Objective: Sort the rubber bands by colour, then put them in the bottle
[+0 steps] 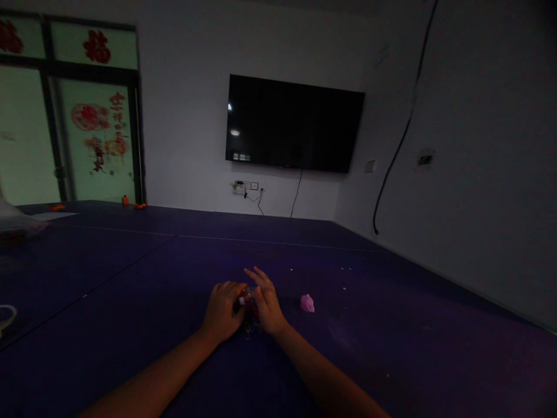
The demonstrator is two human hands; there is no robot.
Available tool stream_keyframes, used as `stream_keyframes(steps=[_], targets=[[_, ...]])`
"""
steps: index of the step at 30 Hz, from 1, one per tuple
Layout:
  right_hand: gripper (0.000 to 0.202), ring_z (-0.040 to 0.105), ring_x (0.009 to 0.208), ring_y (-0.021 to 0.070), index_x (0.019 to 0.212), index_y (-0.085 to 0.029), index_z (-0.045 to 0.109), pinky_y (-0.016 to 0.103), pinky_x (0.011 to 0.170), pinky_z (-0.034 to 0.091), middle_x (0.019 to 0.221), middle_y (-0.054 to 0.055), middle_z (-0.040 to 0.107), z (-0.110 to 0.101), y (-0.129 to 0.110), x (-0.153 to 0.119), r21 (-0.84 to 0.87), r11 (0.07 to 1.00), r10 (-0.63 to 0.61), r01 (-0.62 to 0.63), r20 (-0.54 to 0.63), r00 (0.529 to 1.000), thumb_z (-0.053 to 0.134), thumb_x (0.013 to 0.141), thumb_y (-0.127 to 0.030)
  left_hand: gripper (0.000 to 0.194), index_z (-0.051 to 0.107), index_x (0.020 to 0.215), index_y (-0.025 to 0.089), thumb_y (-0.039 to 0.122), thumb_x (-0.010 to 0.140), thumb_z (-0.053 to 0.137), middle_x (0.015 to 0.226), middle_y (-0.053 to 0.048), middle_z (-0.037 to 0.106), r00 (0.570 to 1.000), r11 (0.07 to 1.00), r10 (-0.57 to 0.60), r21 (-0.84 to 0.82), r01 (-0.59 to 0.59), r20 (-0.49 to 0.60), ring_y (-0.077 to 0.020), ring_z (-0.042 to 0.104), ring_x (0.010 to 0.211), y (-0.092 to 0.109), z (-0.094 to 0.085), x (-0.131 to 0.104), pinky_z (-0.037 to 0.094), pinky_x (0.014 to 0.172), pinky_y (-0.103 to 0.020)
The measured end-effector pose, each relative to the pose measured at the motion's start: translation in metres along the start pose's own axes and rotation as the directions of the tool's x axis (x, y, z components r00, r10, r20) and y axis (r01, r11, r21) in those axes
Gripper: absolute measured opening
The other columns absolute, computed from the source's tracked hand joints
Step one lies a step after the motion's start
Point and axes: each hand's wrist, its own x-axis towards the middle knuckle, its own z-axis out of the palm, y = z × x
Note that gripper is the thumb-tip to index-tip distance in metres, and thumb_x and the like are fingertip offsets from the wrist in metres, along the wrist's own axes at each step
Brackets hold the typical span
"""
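Note:
Low in the middle of the view, a small clear container (246, 296) with red showing in it sits between my hands on the dark purple surface. My left hand (223, 309) is curled around its left side, thumb towards me. Against the right side rests my right hand (270, 307), its fingers stretched out past the far end of the container. Small coloured bits, some yellowish and blue, show just below it; they are too dark to name. To the right of my right hand lies a small pink shell-shaped piece (307, 303). My hands hide much of the container.
The purple surface (130, 325) reaches to the walls, with tiny white specks on it. Orange objects (139, 205) lie at the far left edge, near a glass door (93, 139). A pale rounded object (17, 217) stands at left. A television (293, 125) hangs on the wall.

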Motion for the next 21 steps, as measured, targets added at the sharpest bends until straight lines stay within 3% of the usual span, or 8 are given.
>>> stream_keyframes(steps=[9,16,21], targets=[[0.051,0.039,0.125,0.0241,0.124,-0.025,0.053,0.046,0.103,0.03,0.127,0.007,0.054,-0.0019,-0.005,0.0015,-0.028,0.999,-0.031,0.031,0.026,0.999,0.023,0.092,-0.052,0.03,0.057,0.104,0.019,0.025,0.075,0.051,0.093,-0.008,0.066,0.996,0.997,0.083,-0.006,-0.083,-0.038,-0.0237,0.058,0.088,0.0013,-0.0026,-0.0002,0.042,0.08,-0.041],[0.057,0.052,0.111,0.0237,0.089,-0.022,0.069,0.044,0.097,0.035,0.114,0.008,0.063,0.0003,-0.0035,-0.0003,-0.002,0.998,-0.067,0.067,0.035,0.997,0.024,0.091,-0.056,0.028,0.057,0.103,0.018,0.03,0.078,0.049,0.092,-0.009,0.066,0.992,0.993,0.115,-0.033,-0.117,-0.044,-0.0246,0.058,0.087,-0.0008,-0.0008,-0.0017,0.044,0.078,-0.043],[0.041,0.058,0.099,0.0221,0.076,-0.022,0.069,0.041,0.09,0.04,0.106,0.007,0.066,0.0016,-0.0034,0.0012,-0.003,0.998,-0.055,0.055,0.068,0.996,0.047,0.082,-0.056,0.028,0.058,0.101,0.019,0.031,0.079,0.048,0.092,-0.009,0.066,0.996,0.996,0.084,-0.03,-0.085,-0.022,-0.0249,0.058,0.088,-0.0001,-0.0001,-0.0014,0.044,0.078,-0.043]])
